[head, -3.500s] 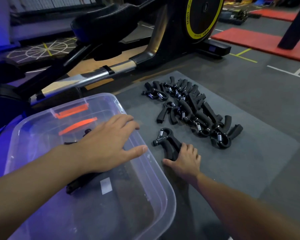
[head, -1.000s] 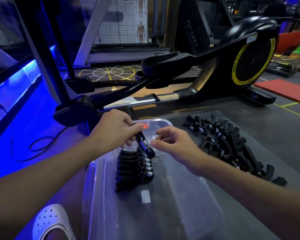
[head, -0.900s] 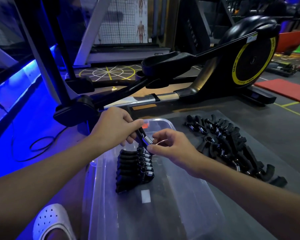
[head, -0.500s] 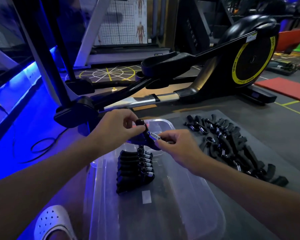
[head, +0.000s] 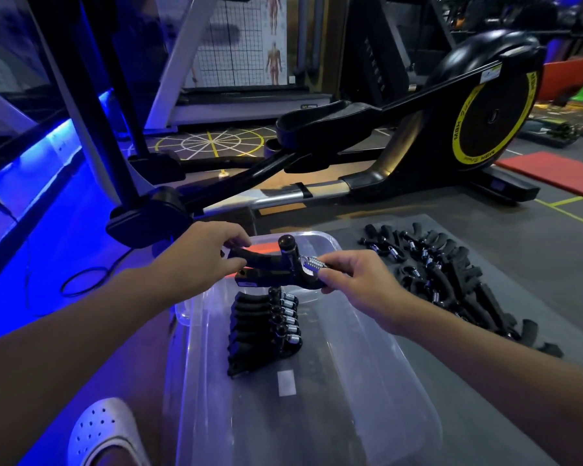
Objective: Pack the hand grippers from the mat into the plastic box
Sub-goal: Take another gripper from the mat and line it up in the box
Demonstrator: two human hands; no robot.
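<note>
A black hand gripper (head: 276,269) with a silver spring hangs in the air over the far end of the clear plastic box (head: 377,364). My left hand (head: 199,260) grips its handles, and my right hand (head: 357,280) pinches its spring end. Inside the box, several black hand grippers (head: 263,327) stand packed in a neat row. To the right, a pile of several more hand grippers (head: 451,280) lies on the grey mat (head: 552,280).
A black elliptical trainer (head: 418,139) with a yellow-ringed flywheel stands just behind the box and mat. A white perforated shoe (head: 105,435) is at the lower left, beside the box. A red mat (head: 559,169) lies at the far right, and a black cable (head: 81,280) on the left.
The held hand gripper has been turned from upright to lying sideways between both hands and lifted a little above the box. My right hand now grips its spring end.
</note>
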